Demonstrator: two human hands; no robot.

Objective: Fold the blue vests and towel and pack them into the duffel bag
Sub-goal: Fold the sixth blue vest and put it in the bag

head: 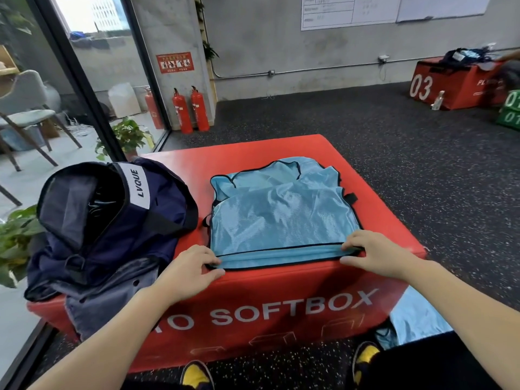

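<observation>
the navy duffel bag (112, 220) sat on the left part of the red soft box (281, 299), its top flap thrown back so the mouth gaped toward the camera. the inside was dark; a mesh panel showed on the flap's underside, and what lay deeper could not be made out. a grey flap of the bag hung over the box's front edge.

just right of the bag, touching one of its black straps, a light blue mesh vest (281, 215) lay flat on the box, its black-trimmed neck opening at the far side and its hem along the near edge. more blue layers showed under that hem, though how many pieces were stacked there could not be told.

the left hand (191, 271) pinched the hem's near left corner, thumb below and fingers on top. the right hand (374, 254) gripped the near right corner in the same way.

a piece of light blue cloth (416, 319) showed by the person's right leg, below the box's right corner; vest or towel could not be told. yellow shoes (197, 375) stood on the speckled floor before the box.

farther off stood two red fire extinguishers (191, 109) by the wall, a potted plant (126, 136) beyond the bag, and another red box (455, 85) marked 03 with blue cloth heaped on it.
</observation>
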